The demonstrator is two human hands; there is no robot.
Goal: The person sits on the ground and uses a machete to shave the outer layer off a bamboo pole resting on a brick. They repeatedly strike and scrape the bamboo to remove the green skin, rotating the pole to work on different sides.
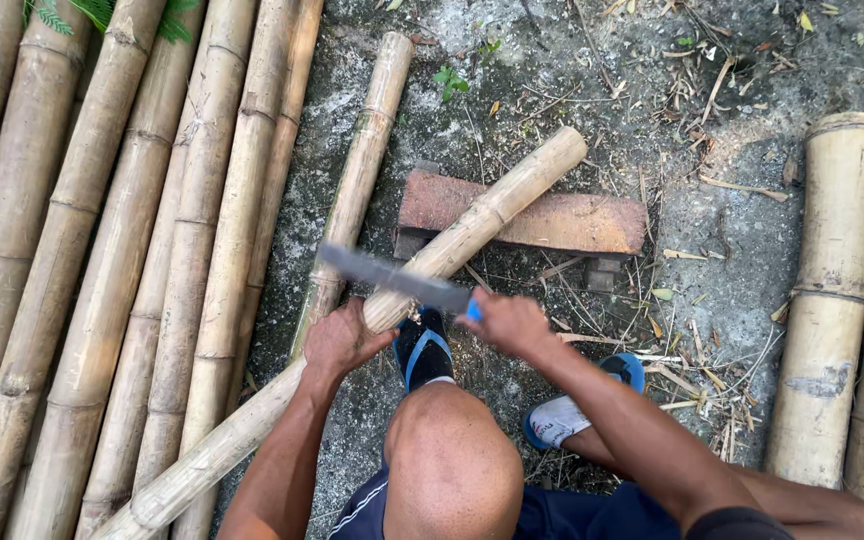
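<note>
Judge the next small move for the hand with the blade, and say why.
Probably bring the grey flat blade down onto the long tan bamboo pole: the right hand holds it blurred just above the pole, which the left hand steadies across the reddish wooden block.

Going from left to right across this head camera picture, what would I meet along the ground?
Stack of bamboo poles → left hand on the slanted bamboo pole → blade → right hand → wooden block → thick bamboo sections at the right edge.
</note>
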